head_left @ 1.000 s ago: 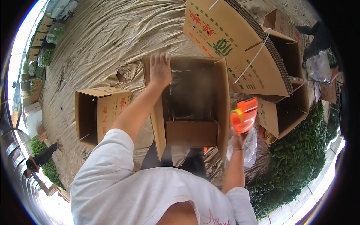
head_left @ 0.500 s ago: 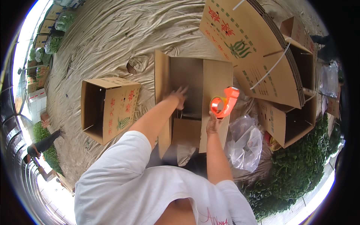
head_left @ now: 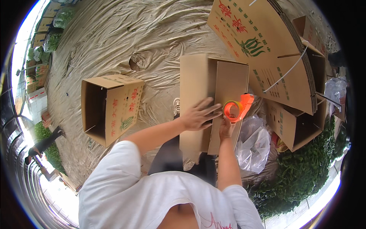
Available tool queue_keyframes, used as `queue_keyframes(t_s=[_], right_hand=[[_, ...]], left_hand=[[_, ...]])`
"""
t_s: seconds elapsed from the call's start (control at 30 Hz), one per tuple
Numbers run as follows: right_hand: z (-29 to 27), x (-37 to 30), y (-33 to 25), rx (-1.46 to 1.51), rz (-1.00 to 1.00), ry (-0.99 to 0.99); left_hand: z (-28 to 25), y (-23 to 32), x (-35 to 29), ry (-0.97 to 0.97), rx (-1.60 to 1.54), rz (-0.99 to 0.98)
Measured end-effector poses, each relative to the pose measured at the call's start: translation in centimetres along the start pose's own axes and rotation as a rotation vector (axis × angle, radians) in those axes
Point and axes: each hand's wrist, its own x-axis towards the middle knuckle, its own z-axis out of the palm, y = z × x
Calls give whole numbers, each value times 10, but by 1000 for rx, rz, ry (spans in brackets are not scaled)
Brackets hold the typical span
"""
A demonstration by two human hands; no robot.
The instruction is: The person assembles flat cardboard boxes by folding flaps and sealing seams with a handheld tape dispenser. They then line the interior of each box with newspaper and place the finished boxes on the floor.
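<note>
— Left hand (head_left: 196,114) is out of the carton (head_left: 225,86) versus half a second ago, and the left flap (head_left: 193,76) has swung inward. Grips, quick?
— From my remote feed: left is spread wide over the left flap, fingertips stretching toward the right flap (head_left: 233,74), nothing grasped. Right hand (head_left: 225,130) is wrapped round the orange tape dispenser (head_left: 246,107), over the right flap, near the carton's right long edge.
— Carton's place?
— On the wrinkled ground sheet (head_left: 160,87), near end by the wearer's legs (head_left: 167,156). I log a dark gap between the flaps toward the far edge.
— So what could go wrong?
— I'd flag flap spring-back first: only an open palm is on that side, so lifting it early could let the flap pop up.
— Seam?
— Could end up crooked if the flap edges don't line up. I can't tell whether the left one lies fully flat; it's blurred.
— Anything else?
— Fingertips sit close to the dispenser, so one could get snagged. Clear plastic bag (head_left: 253,145) lies just beside the carton's right edge; a loose tape end might stick to it.
</note>
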Motion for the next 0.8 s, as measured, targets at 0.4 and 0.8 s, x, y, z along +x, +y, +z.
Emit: queue_keyframes(t_s=[0.4, 0.8], right_hand=[[-52, -42, -40, -347, -332, 418], [-80, -117, -6, -308, -104, 600]], left_hand=[[69, -29, 47, -204, 51, 83], [8, -81, 137, -59, 205, -709]])
